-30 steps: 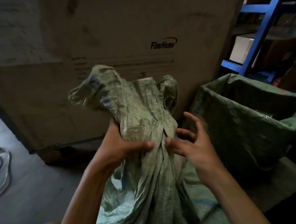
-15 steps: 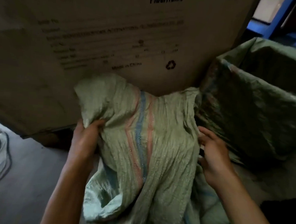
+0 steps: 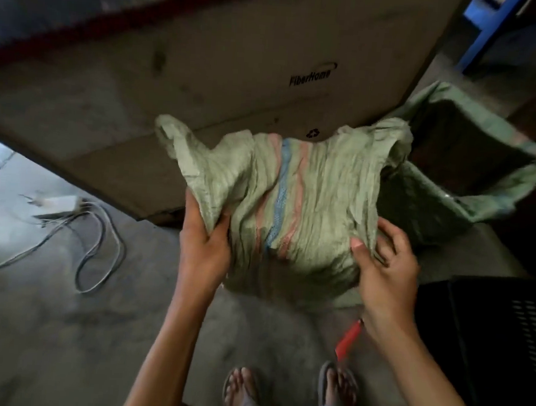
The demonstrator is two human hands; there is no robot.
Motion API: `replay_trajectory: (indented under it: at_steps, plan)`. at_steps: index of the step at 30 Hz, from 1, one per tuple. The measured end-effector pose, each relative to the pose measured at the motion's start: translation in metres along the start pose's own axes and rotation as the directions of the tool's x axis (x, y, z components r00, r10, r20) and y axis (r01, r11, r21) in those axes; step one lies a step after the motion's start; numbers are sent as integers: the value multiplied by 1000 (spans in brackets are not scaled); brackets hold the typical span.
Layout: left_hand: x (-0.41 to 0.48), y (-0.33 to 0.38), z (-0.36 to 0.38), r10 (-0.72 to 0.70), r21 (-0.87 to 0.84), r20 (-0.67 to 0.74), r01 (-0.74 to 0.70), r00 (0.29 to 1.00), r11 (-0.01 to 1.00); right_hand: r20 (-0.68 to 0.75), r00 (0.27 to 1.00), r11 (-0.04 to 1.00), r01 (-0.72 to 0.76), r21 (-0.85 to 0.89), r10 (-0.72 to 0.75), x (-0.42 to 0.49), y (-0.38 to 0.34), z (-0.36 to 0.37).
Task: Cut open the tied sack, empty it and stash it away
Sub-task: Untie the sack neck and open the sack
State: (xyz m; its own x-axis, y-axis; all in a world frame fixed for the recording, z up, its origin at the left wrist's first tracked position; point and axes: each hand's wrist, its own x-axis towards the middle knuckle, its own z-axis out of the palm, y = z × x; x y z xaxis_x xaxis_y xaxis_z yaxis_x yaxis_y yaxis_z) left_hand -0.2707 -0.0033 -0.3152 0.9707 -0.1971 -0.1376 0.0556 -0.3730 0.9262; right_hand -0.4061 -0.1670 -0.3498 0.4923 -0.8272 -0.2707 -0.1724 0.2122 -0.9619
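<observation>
Sack (image 3: 292, 204) limp, spread crosswise before the carton (image 3: 237, 83) | your left hand (image 3: 205, 246) and right hand (image 3: 386, 268) each pinch a side edge | open lined bin (image 3: 512, 185) lies right of sack, nearer your right grip.

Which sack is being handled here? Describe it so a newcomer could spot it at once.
Start at the big FiberHome carton. Just in front of it, the sack hangs crumpled and limp between the left hand and right hand. Unlike the open sack standing to its right, it shows a blue stripe flanked by pink ones.
</observation>
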Motion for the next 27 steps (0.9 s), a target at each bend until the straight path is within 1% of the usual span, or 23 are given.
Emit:
replay_trajectory:
  at_steps: [3,6,10,13,15,17,20,25,27]
  plan:
    - [-16,77,-32,75,46,70,-79,995,996,-39,998,998,55,-3,-55,-36,-85,-6]
    - [-34,143,-54,103,61,185,-116,977,991,-114,991,997,69,-27,-72,-70,-164,-22]
    - [-70,205,-69,195,75,345,-234,918,969,-217,974,998,63,3,-60,-127,-238,-65]
    - [-101,239,-77,242,22,407,-274,881,961,-271,959,995,95,27,-84,-175,-278,-96]
    - [-128,258,-85,251,-14,442,-272,861,962,-305,949,993,101,66,-76,-211,-296,-116]
    - [-161,269,-91,268,-45,496,-283,826,958,-337,940,991,96,93,-60,-247,-307,-134]
    - [-217,273,-98,237,-48,570,-256,787,966,-387,922,989,81,123,-28,-298,-316,-161]
    - [-306,253,-91,178,3,657,-239,732,971,-464,882,987,-4,161,79,-365,-295,-220]
    - [-339,239,-80,152,30,687,-236,710,971,-497,856,979,-52,198,146,-384,-278,-248]
